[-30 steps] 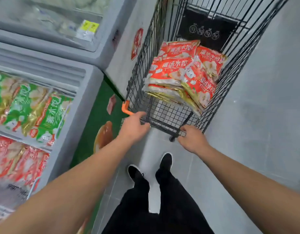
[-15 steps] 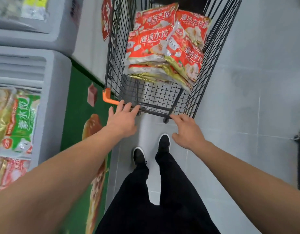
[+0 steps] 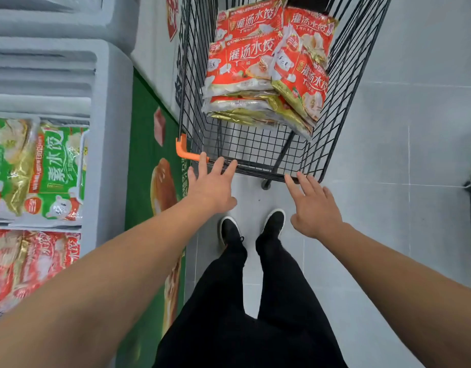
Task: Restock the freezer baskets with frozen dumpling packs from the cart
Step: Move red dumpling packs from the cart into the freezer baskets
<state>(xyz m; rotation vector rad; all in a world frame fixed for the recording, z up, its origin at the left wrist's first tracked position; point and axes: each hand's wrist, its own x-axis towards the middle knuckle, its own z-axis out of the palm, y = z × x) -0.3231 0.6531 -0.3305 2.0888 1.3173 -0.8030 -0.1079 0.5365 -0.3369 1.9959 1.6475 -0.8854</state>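
Floor: we stand on grey tile [image 3: 388,235], black shoes [image 3: 274,221] together, between a chest freezer on our left and a wire cart ahead.
Cart [image 3: 343,88]: black wire, its long axis running straight away from us, its orange handle end [image 3: 185,152] nearest our left side.
Dumpling packs [image 3: 242,62]: red bags stacked flat in the cart's far half, printed tops facing up, text reading left to right; one leans against the right wall.
Freezer [image 3: 109,128]: green packs [image 3: 56,168] and red packs [image 3: 30,261] lie in separate compartments.
Left hand [image 3: 212,185]: fingers straight and spread, tips at the cart's near rim, gripping nothing.
Right hand [image 3: 312,208]: likewise spread, fingertips at the rim, holding nothing.
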